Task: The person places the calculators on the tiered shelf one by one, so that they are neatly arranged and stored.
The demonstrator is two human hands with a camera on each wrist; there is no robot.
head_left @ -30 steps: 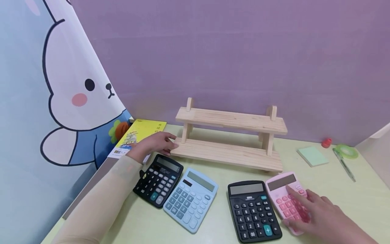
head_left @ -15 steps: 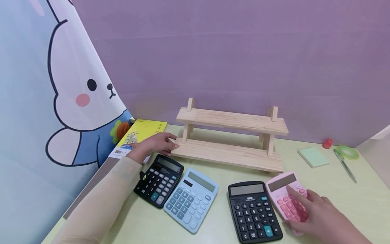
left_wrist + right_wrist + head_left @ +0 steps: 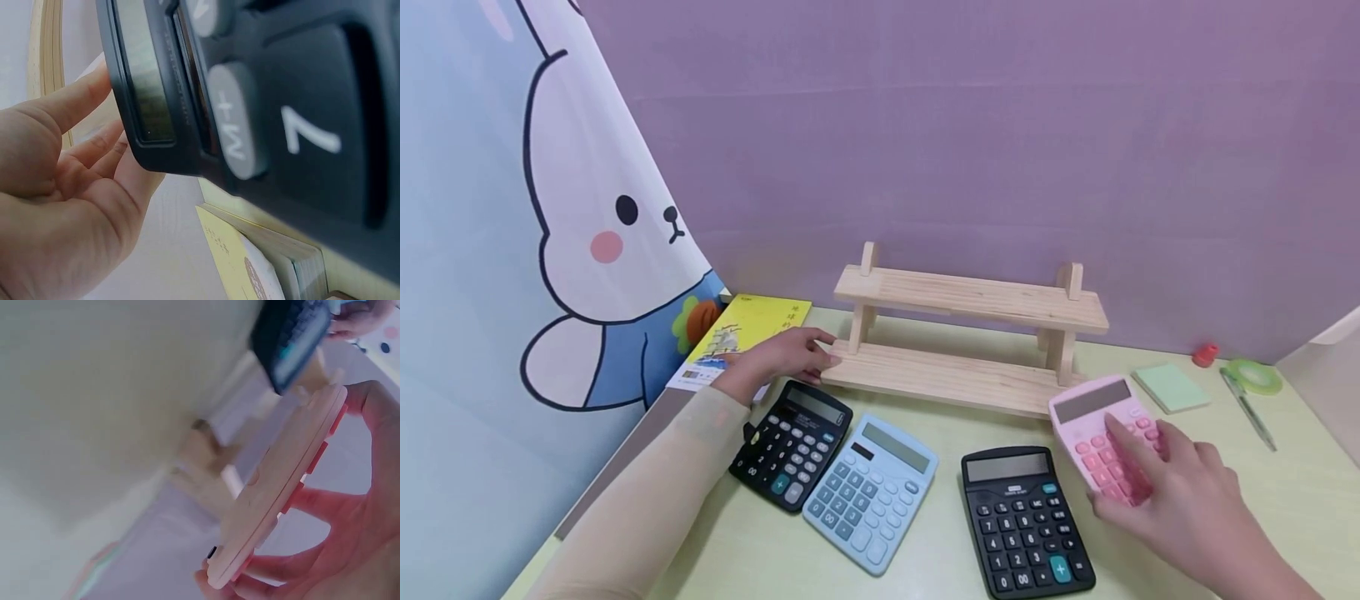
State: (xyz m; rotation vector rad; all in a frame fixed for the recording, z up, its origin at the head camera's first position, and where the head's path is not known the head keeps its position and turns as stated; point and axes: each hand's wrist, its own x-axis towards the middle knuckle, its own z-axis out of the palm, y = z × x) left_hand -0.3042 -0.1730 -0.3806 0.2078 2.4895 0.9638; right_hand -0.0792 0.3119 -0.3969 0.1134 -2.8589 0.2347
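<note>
Pink calculator (image 3: pixel 1090 410) sits in the grasp of my right hand (image 3: pixel 1187 500), face up and held off the tabletop (image 3: pixel 936 550), with its underside showing in the right wrist view. My thumb presses its left side low down, next to the keys; my index finger lies over the keypad with its tip just below the screen; my other fingers bend toward the opposite side, so the calculator's lower half is pinched between thumb and fingers while the screen end juts out ahead of them. Seen from the head view, that screen end overlaps the right front corner of the two-tier wooden shelf (image 3: pixel 970 296); whether the two touch I cannot tell.

My left hand (image 3: pixel 782 352) is at the left end of the shelf's lower board, fingers bent and pinching it; in the left wrist view a black calculator (image 3: pixel 793 446) hides the very tips. That calculator lies just below my left wrist, toward the tabletop's left edge, with a light blue calculator (image 3: pixel 868 492) beside it. A second black calculator (image 3: pixel 1028 521) lies to the left of my right thumb. At the back left corner is a yellow booklet (image 3: pixel 767 312); toward the back right corner are a green notepad (image 3: pixel 1170 386), a red cap (image 3: pixel 1205 356), a green tape roll (image 3: pixel 1257 377) and a pen (image 3: pixel 1247 408)
</note>
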